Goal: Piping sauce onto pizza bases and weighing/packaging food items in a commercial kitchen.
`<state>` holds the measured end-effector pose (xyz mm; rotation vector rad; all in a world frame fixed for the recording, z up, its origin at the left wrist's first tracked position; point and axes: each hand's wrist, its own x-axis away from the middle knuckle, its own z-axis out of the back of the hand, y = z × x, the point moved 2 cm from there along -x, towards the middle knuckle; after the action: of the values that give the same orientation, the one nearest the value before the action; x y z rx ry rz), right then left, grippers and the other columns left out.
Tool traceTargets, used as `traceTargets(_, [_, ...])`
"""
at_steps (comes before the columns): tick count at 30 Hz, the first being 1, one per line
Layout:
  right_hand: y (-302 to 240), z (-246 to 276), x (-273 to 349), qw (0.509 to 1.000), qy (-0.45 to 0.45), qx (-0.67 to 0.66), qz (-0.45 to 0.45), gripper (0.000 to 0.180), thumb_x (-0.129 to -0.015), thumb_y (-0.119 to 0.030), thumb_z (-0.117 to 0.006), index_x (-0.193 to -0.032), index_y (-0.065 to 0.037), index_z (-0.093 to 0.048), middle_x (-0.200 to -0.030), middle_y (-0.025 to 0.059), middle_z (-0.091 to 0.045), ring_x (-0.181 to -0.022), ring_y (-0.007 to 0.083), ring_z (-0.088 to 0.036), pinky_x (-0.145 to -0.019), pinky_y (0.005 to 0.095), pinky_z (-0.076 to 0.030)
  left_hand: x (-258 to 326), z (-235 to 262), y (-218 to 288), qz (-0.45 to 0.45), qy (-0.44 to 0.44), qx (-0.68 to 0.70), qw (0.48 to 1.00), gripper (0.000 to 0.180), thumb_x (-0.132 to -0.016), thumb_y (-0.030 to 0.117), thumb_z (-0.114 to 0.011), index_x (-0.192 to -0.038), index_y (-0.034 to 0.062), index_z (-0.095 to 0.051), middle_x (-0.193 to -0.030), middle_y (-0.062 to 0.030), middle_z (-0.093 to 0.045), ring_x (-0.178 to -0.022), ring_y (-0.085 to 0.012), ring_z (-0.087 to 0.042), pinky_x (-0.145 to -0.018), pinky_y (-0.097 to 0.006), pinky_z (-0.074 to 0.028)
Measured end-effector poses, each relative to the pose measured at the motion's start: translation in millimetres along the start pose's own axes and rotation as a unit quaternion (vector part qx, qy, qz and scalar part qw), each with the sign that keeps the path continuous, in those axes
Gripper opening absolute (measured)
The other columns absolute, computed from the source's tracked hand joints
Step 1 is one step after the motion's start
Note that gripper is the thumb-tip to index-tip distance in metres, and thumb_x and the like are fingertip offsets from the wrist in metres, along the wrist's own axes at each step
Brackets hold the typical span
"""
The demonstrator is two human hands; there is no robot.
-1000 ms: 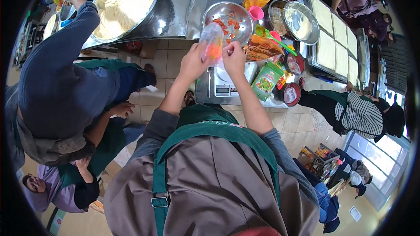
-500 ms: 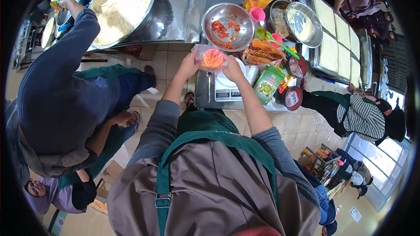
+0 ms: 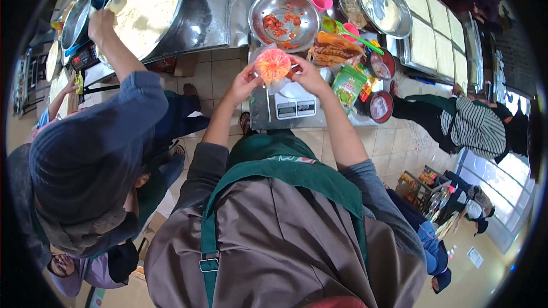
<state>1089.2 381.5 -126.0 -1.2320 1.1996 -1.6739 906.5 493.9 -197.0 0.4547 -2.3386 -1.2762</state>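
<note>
Since a second ago we've lowered the clear bag [image 3: 273, 67] of orange bits to just above the scale [image 3: 292, 104], left hand [image 3: 244, 84] and right hand [image 3: 305, 74] both gripping it, likely ready for weighing.

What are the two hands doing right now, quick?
Left hand: closed on the left side of the clear bag of orange-red food.
Right hand: closed on the right side of the same bag, above the white scale.
</note>
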Motion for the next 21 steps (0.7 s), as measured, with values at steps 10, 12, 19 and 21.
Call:
traceTargets(10, [58, 35, 65, 0.989, 0.094, 0.057, -0.101, 0.055, -0.075, 0.003, -0.063, -0.126, -0.006, -0.046, -0.109, 0.0048, -0.059, -0.088, 0.0145, -0.059, -0.074, 0.0278, -0.051, -25, -56, -36, 0.149, -0.081, -0.302, 0.938, 0.058, -0.087, 0.014, -0.062, -0.138, 0.0044, -0.036, -0.088, -0.0021, -0.062, -0.075, -0.0077, -0.055, -0.068, -0.024, -0.048])
traceTargets(12, [57, 30, 65, 0.989, 0.093, 0.074, -0.089, 0.057, -0.074, 0.002, -0.064, -0.128, -0.006, -0.046, -0.11, 0.0054, -0.059, -0.086, 0.0149, -0.059, -0.074, 0.0271, -0.05, -24, -52, -39, 0.103, -0.078, -0.354, 0.926, 0.059, -0.085, 0.01, -0.062, -0.139, 0.0084, -0.036, -0.096, -0.0054, -0.058, -0.076, -0.0089, -0.055, -0.067, -0.025, -0.048])
traceTargets(19, [72, 30, 85, 0.967, 0.214, -0.132, -0.025, 0.061, -0.076, 0.006, -0.062, -0.132, -0.004, -0.04, -0.128, 0.0118, -0.046, -0.088, 0.017, -0.061, -0.074, 0.0262, -0.05, -11, -43, -22, 0.022, -0.055, -0.351, 0.934, 0.066, -0.081, -0.001, -0.059, -0.14, 0.0215, -0.037, -0.119, -0.0098, -0.039, -0.081, -0.0109, -0.055, -0.075, -0.024, -0.048])
traceTargets(21, [91, 31, 101, 0.963, 0.233, -0.137, -0.023, 0.058, -0.076, 0.007, -0.061, -0.129, -0.003, -0.041, -0.128, 0.0124, -0.046, -0.088, 0.0178, -0.061, -0.075, 0.0269, -0.05, -8, -48, -18, 0.031, -0.05, -0.355, 0.933, 0.069, -0.076, 0.001, -0.063, -0.138, 0.0222, -0.04, -0.123, -0.0168, -0.043, -0.084, -0.0165, -0.057, -0.079, -0.028, -0.049])
